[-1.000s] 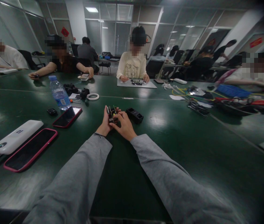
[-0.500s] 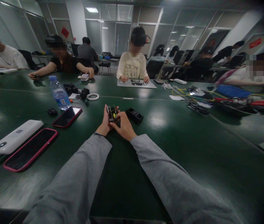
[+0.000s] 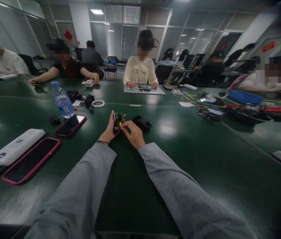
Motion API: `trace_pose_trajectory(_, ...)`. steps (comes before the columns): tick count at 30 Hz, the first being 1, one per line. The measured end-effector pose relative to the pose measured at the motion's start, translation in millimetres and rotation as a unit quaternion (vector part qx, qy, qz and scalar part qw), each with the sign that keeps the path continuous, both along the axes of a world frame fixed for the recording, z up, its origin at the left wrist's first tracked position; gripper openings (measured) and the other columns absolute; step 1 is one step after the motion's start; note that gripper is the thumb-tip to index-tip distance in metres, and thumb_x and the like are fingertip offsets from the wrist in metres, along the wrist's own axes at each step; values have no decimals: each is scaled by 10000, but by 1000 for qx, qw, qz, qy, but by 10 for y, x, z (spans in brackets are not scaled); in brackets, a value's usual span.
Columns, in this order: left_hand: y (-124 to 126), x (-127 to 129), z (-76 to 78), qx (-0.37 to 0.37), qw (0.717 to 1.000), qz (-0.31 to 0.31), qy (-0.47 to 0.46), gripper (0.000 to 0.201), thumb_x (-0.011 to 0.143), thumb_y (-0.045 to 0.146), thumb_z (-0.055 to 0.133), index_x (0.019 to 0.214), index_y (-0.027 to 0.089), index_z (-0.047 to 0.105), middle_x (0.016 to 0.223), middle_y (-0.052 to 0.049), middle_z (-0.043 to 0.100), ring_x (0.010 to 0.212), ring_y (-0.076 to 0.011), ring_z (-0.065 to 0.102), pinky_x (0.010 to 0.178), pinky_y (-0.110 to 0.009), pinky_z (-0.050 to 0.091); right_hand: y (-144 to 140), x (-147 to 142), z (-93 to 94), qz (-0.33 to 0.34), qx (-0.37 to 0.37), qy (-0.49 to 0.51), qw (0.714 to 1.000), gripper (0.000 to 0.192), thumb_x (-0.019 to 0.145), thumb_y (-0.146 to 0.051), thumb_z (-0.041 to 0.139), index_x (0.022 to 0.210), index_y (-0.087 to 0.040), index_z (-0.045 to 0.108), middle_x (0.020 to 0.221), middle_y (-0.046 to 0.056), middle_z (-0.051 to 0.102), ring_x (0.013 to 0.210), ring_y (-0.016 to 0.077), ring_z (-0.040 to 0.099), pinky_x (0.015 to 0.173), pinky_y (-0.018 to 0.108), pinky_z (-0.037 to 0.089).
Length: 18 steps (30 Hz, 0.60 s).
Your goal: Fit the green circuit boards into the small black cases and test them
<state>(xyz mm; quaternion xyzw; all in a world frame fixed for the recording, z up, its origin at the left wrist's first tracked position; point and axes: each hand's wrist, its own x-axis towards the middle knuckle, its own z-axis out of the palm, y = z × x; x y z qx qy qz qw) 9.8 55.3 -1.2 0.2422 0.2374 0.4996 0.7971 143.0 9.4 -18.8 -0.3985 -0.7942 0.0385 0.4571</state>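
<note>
Small electronic assembly [image 3: 118, 122] cradled in the left hand [image 3: 108, 131], just above the green table [image 3: 195, 166].
The left hand's fingers wrap it, a firm brace; the right hand [image 3: 134, 134] has thumb and forefinger drawn together at its side, by a yellow part [image 3: 120, 124], though whether they pinch anything is too small to tell. Light pressure on edges suits it best; a black case [image 3: 142, 123] lies beyond.

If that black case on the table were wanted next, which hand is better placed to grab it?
Probably the right hand: it is nearer the black case, with seemingly only fingertips at the electronic assembly, which the left hand cradles.
</note>
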Motion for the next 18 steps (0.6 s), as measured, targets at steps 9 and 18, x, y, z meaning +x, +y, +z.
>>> trace_pose_trajectory(9,6,-9,-6,-6,1000,5,26,584,812,614,411,1002,114,644,636,-55,627,516,-121,586,422,-200,439,8,18,-28,-13,0,-15,1000,209,900,-378,470,917,-217,602,944,18,622,889,136,585,760,251,437)
trace_pose_trajectory(18,34,-15,-35,14,998,-15,56,586,798,618,434,999,111,649,749,-95,661,593,-139,613,417,-196,425,17,40,-40,-28,-5,-44,999,207,902,-382,469,914,-230,609,924,1,637,833,131,596,723,232,430)
